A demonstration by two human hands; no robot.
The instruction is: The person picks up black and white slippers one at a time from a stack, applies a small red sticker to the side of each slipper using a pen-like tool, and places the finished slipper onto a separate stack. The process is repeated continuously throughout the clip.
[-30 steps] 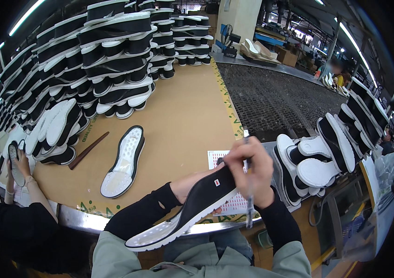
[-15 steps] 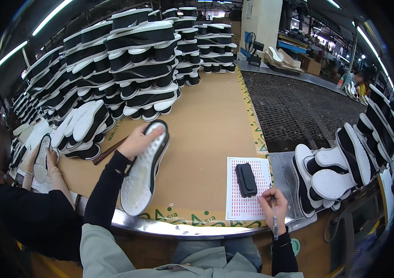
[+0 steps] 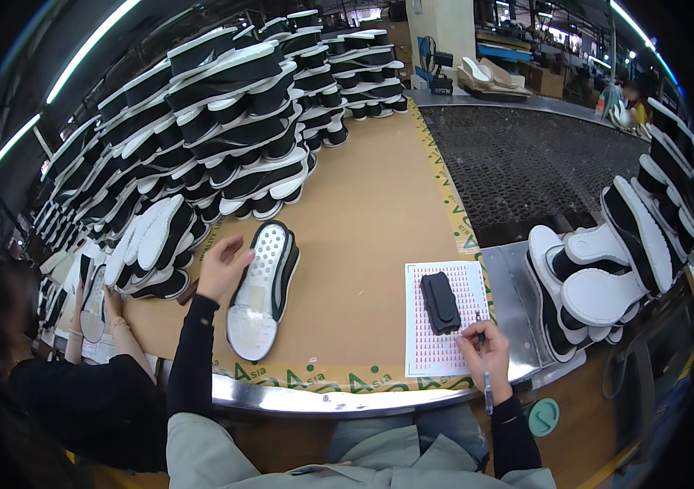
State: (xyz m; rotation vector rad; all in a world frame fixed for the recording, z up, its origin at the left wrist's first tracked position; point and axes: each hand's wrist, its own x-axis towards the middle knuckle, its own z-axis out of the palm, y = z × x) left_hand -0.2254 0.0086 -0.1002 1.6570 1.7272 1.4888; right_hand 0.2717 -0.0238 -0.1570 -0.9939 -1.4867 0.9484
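A shoe sole [image 3: 251, 322] with a pale, dimpled inner face and black sidewall lies on the cardboard-covered table, toe away from me. Beside its left edge is my left hand [image 3: 223, 267], fingers apart and holding nothing. My right hand [image 3: 490, 359] is closed around a slim, pen-like tool [image 3: 488, 393] with a silvery, see-through end. Its fingertips are at the right edge of a white sheet [image 3: 422, 357] printed with rows of small red marks. On that sheet rests a black oblong block [image 3: 440, 303]. Whether anything else is pinched there is too small to tell.
Tall stacks of black-and-white soles [image 3: 233, 106] fill the left and back. More soles [image 3: 600, 285] are piled at right on a metal surface. Beyond lies a dark mesh conveyor [image 3: 518, 155]. At left, another person [image 3: 86, 383] handles a sole. A metal edge [image 3: 331, 401] borders the table.
My left hand has let go of the sole, which was tilted in its grasp and now lies on the table. My right hand stays by the sheet, still holding the tool. The view has shifted slightly.
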